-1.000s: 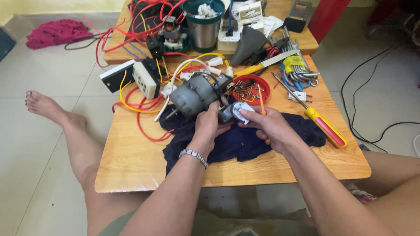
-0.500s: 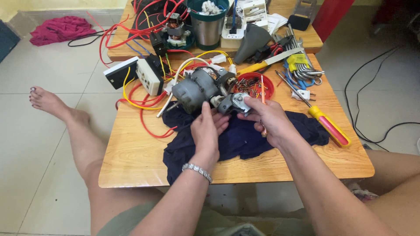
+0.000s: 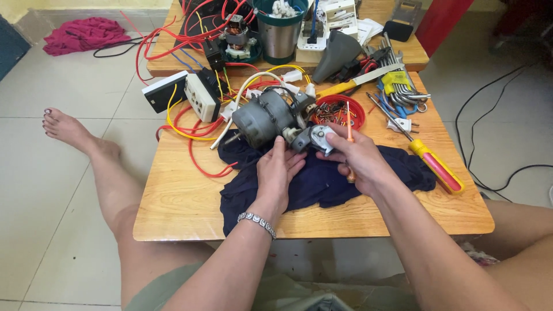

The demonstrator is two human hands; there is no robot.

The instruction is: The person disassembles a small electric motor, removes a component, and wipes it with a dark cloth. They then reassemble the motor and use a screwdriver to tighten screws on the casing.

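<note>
Mid-frame: left hand (image 3: 280,170) steadies the grey motor (image 3: 265,118), grip loose; right hand (image 3: 356,155) clasps its small gearbox (image 3: 315,138) and an orange screwdriver (image 3: 349,144). Next: seat the tip.

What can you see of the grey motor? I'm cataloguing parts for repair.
The grey motor is a rounded, dull metal housing lying on its side on a dark blue cloth, its thin shaft pointing left. Wires run from it. A small grey gearbox sits at its right end, where the left hand and right hand touch it.
</note>
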